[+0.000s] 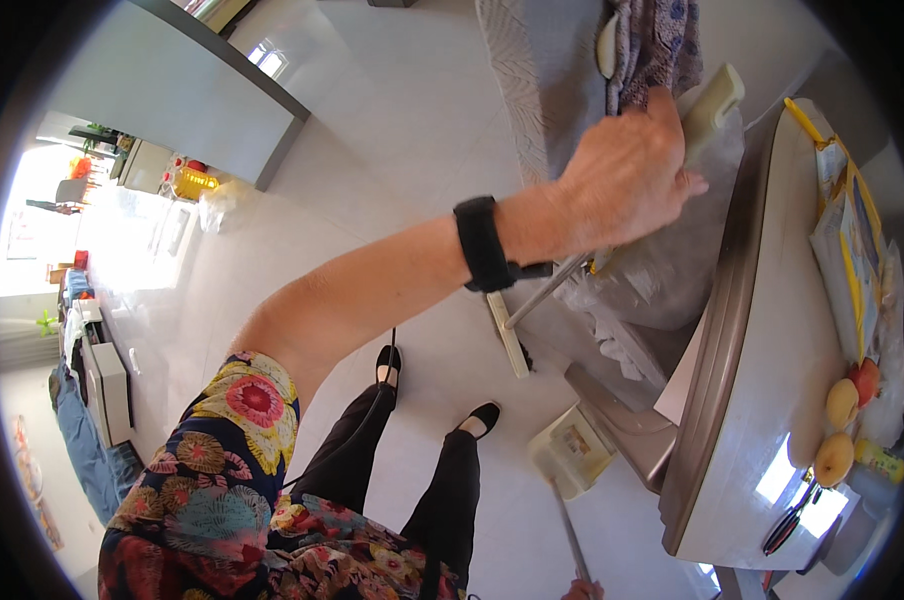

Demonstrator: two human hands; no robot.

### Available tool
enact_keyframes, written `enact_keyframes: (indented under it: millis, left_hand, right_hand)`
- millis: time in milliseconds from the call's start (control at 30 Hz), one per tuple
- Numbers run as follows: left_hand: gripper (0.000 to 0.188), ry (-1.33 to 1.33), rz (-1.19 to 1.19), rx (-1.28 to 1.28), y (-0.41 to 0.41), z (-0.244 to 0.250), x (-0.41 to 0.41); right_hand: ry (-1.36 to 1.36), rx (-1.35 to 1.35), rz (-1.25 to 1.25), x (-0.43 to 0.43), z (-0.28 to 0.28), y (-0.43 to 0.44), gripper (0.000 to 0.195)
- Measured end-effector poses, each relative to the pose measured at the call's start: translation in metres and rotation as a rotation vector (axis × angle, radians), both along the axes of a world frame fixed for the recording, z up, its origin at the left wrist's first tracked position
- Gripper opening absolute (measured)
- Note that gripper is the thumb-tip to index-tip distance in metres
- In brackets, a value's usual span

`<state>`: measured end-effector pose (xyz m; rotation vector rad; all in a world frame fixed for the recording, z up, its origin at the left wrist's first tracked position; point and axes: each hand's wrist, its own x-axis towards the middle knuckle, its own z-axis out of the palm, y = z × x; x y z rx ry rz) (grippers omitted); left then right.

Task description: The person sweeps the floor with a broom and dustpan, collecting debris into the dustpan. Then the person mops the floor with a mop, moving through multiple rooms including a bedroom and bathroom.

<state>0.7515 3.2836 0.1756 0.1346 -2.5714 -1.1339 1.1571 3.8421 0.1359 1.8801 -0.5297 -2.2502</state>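
Observation:
My left hand (pixel 624 176) reaches across to the upper right, with a black strap on its wrist. It is closed around the handle of a broom (pixel 545 289); a pale hooked grip end (pixel 714 112) sticks out beyond the fingers. The broom's cream head (pixel 508 337) rests on the floor with a dark tuft along its edge. At the bottom edge, my right hand (pixel 583 591) is partly cut off, gripping the grey pole of a dustpan (pixel 543 431). The cream pan sits on the floor beside a brown table leg (pixel 624 427).
A glossy table (pixel 737 450) at right bears round yellowish produce (pixel 834 459), a red fruit (pixel 864 381) and a yellow-edged bag (pixel 846 262). Cloth-covered seating (pixel 572 67) and clear plastic (pixel 669 277) lie near my left hand. A grey-edged cabinet (pixel 174 82) stands at upper left.

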Motion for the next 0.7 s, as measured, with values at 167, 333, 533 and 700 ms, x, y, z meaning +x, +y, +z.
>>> enact_keyframes:
  millis: [167,333,533,700]
  left_hand:
    - [0.062,0.221,-0.031,-0.065,-0.007,-0.017,0.022]
    - [0.064,0.186,-0.235,-0.072,-0.026,-0.043,0.087]
    - [0.058,-0.13,-0.397,-0.071,-0.076,-0.102,0.198]
    - [0.053,-0.346,-0.312,-0.127,-0.132,-0.154,0.288]
  right_hand:
    - [0.175,0.308,0.535,0.021,0.022,-0.02,0.02]
    - [0.096,0.027,0.151,0.077,0.005,0.002,0.018]
    - [0.249,0.701,1.058,0.051,0.068,-0.147,0.017]
    - [0.246,1.246,1.662,0.043,0.067,-0.157,0.024]
